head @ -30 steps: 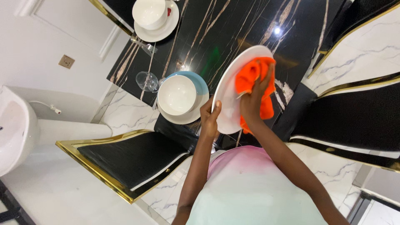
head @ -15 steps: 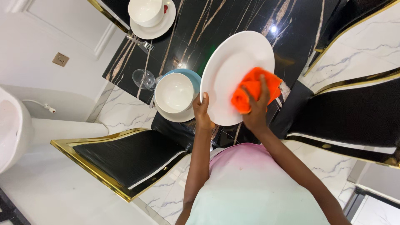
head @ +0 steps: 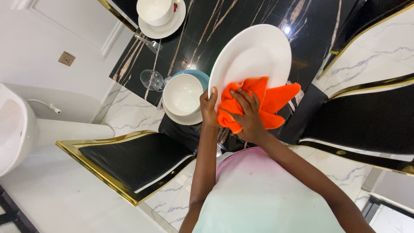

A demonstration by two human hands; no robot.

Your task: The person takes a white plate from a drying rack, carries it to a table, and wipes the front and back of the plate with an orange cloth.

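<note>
The person stands at a black marble table (head: 241, 17) veined in gold and white. The left hand (head: 208, 108) grips the lower rim of a white plate (head: 254, 51), which is held tilted above the table edge. The right hand (head: 246, 115) presses a bunched orange cloth (head: 263, 97) flat against the plate's lower face, fingers spread over it.

On the table just left of the plate sits a white bowl (head: 183, 94) on stacked plates, one of them blue (head: 202, 77), with an overturned glass (head: 151, 80) beside it. Farther along are a fork (head: 148, 43) and a second bowl (head: 154, 9) on a plate. Black chairs with gold trim (head: 129, 162) stand on either side on a white marble floor (head: 129, 114). A white basin (head: 13, 129) juts from the panelled wall, below a socket (head: 67, 58).
</note>
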